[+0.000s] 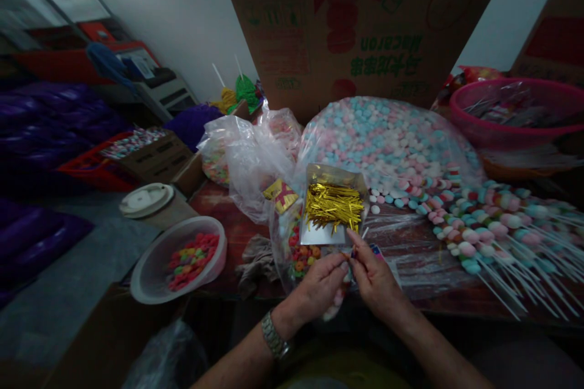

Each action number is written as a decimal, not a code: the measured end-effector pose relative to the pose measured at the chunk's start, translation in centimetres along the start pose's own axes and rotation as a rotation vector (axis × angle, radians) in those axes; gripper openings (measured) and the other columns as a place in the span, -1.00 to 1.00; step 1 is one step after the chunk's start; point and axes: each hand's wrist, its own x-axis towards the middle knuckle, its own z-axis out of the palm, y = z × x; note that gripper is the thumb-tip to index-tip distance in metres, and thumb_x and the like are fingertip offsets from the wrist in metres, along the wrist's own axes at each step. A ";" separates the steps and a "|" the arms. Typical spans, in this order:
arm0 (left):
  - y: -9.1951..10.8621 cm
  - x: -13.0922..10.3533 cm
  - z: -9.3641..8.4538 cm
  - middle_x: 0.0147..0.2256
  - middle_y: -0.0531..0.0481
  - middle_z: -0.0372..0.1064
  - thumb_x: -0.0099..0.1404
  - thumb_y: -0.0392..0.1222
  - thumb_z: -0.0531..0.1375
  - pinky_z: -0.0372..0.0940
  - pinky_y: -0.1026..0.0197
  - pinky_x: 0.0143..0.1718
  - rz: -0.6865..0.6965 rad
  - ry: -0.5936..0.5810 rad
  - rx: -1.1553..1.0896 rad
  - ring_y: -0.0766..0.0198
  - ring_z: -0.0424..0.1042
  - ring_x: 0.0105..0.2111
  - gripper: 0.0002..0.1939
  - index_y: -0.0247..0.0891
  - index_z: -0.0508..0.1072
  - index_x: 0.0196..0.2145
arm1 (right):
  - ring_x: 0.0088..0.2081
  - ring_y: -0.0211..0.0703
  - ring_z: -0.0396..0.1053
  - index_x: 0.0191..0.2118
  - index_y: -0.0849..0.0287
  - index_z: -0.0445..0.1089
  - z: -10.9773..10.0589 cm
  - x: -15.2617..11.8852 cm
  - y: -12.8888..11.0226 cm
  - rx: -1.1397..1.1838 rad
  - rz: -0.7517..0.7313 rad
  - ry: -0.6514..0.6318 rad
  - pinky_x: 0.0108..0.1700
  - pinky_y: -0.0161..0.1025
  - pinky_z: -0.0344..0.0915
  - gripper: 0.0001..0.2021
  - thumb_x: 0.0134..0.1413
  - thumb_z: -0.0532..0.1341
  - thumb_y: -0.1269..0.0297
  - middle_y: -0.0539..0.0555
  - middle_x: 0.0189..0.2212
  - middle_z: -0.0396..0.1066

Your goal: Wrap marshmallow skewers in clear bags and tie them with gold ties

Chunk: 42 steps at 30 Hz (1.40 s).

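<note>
My left hand [319, 285], with a metal watch on its wrist, is closed in a pinch near the table's front edge. Beside it, my right hand [376, 276] is also pinched, its fingertips close to the left ones. Between and below them hangs a candy skewer [335, 304] in pale colours, partly hidden by the hands. What each fingertip grips is too small to make out. Just beyond the hands stands an open box of gold twist ties [333, 206]. Ring-shaped candies [303, 258] in a clear bag lie left of the fingers.
A large bag of pastel candies [378, 134] lies behind the box. Finished-looking skewers [506, 225] are piled at right, below a pink basin [515, 109]. A white bowl [214, 255] of rings stands left, near a lidded container [155, 203]. A cardboard box [365, 24] rises behind.
</note>
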 end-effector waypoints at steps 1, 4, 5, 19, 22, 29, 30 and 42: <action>-0.2 -0.1 0.0 -0.72 0.20 0.11 0.16 0.05 0.10 -0.03 0.42 -0.77 -0.043 -0.002 -0.006 0.49 0.05 -0.79 -0.70 -0.25 0.27 -0.48 | -0.22 -0.14 0.39 0.20 0.12 0.05 0.1 -0.1 0.2 -0.034 -0.003 0.014 -0.19 -0.24 0.33 -0.50 0.11 -0.04 0.43 0.12 -0.24 0.44; -0.6 0.1 0.3 -0.77 0.24 0.06 0.15 0.13 0.11 -0.11 0.43 -0.82 -0.103 0.075 -0.122 0.49 -0.01 -0.85 -0.66 -0.24 0.27 -0.45 | -0.28 -0.11 0.38 0.17 0.20 0.08 0.4 -0.7 0.5 -0.083 -0.003 0.125 -0.22 -0.21 0.33 -0.53 0.12 0.00 0.39 0.13 -0.35 0.43; -0.7 0.2 0.4 -0.77 0.23 0.07 0.13 0.12 0.13 -0.10 0.44 -0.82 -0.099 0.091 -0.186 0.49 0.00 -0.84 -0.65 -0.25 0.28 -0.46 | -0.36 -0.13 0.37 0.16 0.23 0.09 0.4 -0.9 0.4 -0.063 0.018 0.182 -0.28 -0.23 0.33 -0.54 0.12 0.02 0.34 0.09 -0.42 0.41; 1.4 -0.2 1.0 -0.57 0.14 0.32 -0.06 -0.21 0.33 0.25 0.36 -0.62 -0.182 -0.101 -0.631 0.41 0.32 -0.66 -0.62 -0.21 0.20 -0.34 | -0.54 -0.29 0.24 -0.51 0.17 0.26 -3.0 -0.7 -0.7 0.118 0.019 -0.116 -0.49 -0.38 0.17 -0.71 0.17 0.05 0.14 -0.05 -0.61 0.28; 1.9 -0.1 1.6 -0.53 0.16 0.29 -0.05 -0.16 0.33 0.22 0.38 -0.58 -0.031 0.020 -0.573 0.43 0.29 -0.63 -0.58 -0.19 0.15 -0.36 | -0.45 -0.25 0.28 -0.44 0.18 0.26 -3.0 -0.7 -1.1 -0.062 -0.123 -0.044 -0.41 -0.35 0.20 -0.79 0.19 0.00 0.30 0.02 -0.51 0.33; 3.6 0.1 1.2 -0.45 0.08 0.34 0.05 0.18 0.20 0.23 0.25 -0.42 0.009 0.114 -0.254 0.30 0.35 -0.51 -0.34 -0.18 0.12 0.01 | -0.48 -0.16 0.22 -0.47 0.16 0.26 -4.2 -0.6 -2.3 -0.663 -0.486 0.337 -0.40 -0.24 0.11 -0.81 0.11 0.01 0.46 0.05 -0.59 0.26; 4.4 -0.2 0.7 -0.45 0.04 0.36 0.09 0.29 0.10 0.24 0.20 -0.41 -0.052 0.029 -0.300 0.26 0.37 -0.51 -0.26 -0.20 0.06 0.08 | -0.49 -0.17 0.21 -0.47 0.15 0.26 -4.1 -0.7 -2.4 -0.668 -0.519 0.324 -0.40 -0.24 0.10 -0.82 0.11 0.02 0.46 0.05 -0.60 0.26; 4.7 -1.6 1.1 -0.34 -0.03 0.43 0.20 0.15 0.05 0.20 0.17 -0.08 0.160 -0.068 0.165 0.19 0.35 -0.23 -0.57 -0.29 0.44 -0.37 | -0.63 -0.33 0.10 -0.54 0.13 0.14 -1.2 -0.8 -3.5 0.537 0.297 0.064 -0.58 -0.37 0.07 -0.71 0.05 0.05 0.05 -0.12 -0.69 0.13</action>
